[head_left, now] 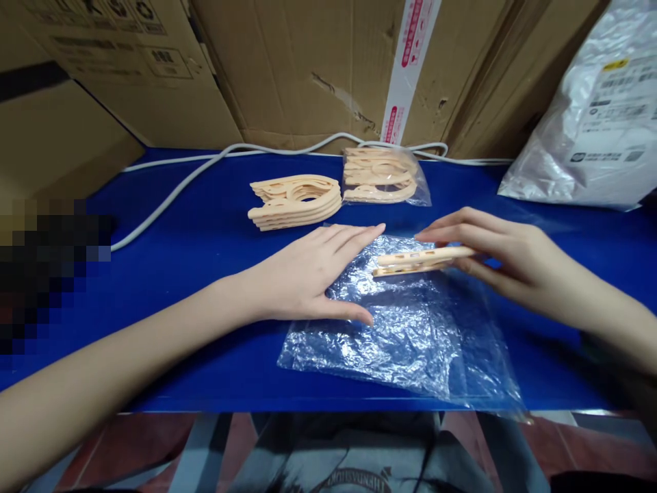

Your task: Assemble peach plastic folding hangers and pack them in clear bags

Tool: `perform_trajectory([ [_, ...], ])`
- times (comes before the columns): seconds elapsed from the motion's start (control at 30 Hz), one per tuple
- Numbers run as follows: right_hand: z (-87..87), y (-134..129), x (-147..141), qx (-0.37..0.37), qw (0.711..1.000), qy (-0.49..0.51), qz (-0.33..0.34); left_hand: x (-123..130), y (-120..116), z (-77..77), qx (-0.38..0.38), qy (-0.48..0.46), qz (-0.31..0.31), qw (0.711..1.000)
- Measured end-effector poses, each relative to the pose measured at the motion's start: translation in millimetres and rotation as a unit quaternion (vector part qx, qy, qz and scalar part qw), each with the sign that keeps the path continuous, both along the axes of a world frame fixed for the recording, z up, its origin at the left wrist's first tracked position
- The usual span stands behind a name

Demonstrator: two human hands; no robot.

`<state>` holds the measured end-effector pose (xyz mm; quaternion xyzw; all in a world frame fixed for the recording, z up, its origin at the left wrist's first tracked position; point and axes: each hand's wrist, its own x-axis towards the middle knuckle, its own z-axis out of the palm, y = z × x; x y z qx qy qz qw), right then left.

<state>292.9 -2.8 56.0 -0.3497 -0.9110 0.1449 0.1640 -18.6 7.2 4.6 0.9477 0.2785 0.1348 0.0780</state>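
My left hand (313,274) lies flat on a crinkled clear plastic bag (395,342), fingers spread, thumb apart. Between thumb and fingers, my right hand (506,257) grips one end of a beige folding hanger (421,259), held edge-on over the right part of the bag. Behind my left hand sits a stack of several beige folded hangers (298,200). To the right of that stack, similar hangers in a clear bag (382,177) lie on the blue table (205,239).
Cardboard boxes (308,75) stand along the back. A white cable (169,198) runs along the rear of the table. At the right rear is a white plastic parcel (590,130). A dark pixelated area covers the left edge.
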Motion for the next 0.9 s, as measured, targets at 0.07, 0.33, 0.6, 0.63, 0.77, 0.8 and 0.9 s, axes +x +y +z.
perform_trajectory([
  [0.07, -4.4, 1.1, -2.6, -0.017, 1.0, -0.001, 0.023, 0.9, -0.6, -2.2, -0.014, -0.003, 0.0, 1.0],
  [0.33, -8.9, -6.7, -10.8, -0.055, 0.99, -0.094, 0.089, 1.8, -0.4, -3.9, 0.003, 0.003, -0.013, 1.0],
  [0.6, -10.0, -7.9, -11.2, -0.053, 0.991, -0.107, 0.067, -1.1, 3.1, -5.3, -0.023, 0.03, 0.006, 0.999],
  [0.63, -10.4, -8.5, -12.1, -0.044, 0.991, -0.11, 0.067, -2.0, 3.8, -5.1, -0.028, 0.032, 0.005, 0.999],
  [0.77, -7.8, -9.7, -12.0, 0.03, 0.99, -0.128, 0.06, -6.8, 7.2, -4.1, -0.048, 0.026, -0.002, 0.999],
  [0.8, -5.2, -8.7, -9.7, 0.056, 0.988, -0.135, 0.05, -7.9, 8.0, -3.9, -0.051, 0.029, 0.0, 0.998],
  [0.9, 6.9, -2.0, 5.0, 0.098, 0.983, -0.153, -0.008, -9.5, 9.4, -3.2, -0.049, 0.053, 0.013, 0.997],
])
